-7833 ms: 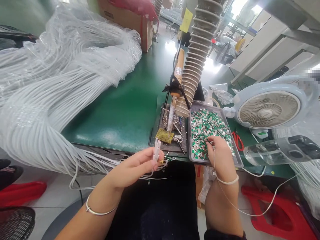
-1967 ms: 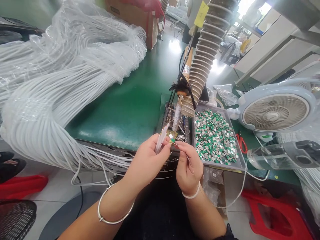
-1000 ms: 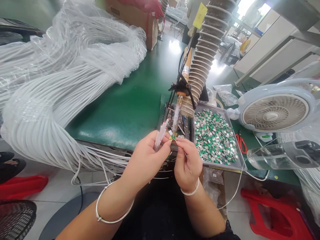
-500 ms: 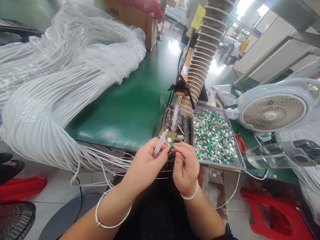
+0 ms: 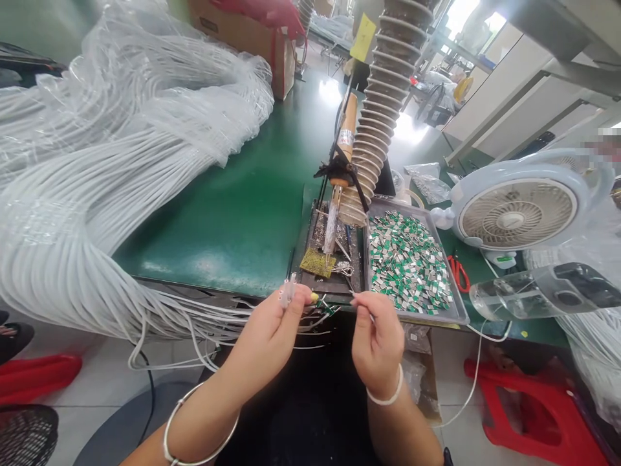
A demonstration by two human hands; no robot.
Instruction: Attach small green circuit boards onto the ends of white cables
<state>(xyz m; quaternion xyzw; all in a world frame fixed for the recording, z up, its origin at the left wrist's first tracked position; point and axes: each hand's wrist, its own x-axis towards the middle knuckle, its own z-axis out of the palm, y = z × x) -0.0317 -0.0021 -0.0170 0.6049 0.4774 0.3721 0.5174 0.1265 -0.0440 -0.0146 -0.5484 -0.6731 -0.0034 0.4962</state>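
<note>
White cable bundle (image 5: 72, 226) spills off the bench (image 5: 233, 213) edge; loose strands could snag the left hand (image 5: 269, 333), clamped on the cable ends (image 5: 287, 295) just below that edge. Soldering iron (image 5: 334, 213) tip is close above: burn risk. Right hand (image 5: 376, 333), apart from the left, pinches a thin wire (image 5: 363, 305), which may slip. An elbow could knock the tray (image 5: 422, 315).
</note>
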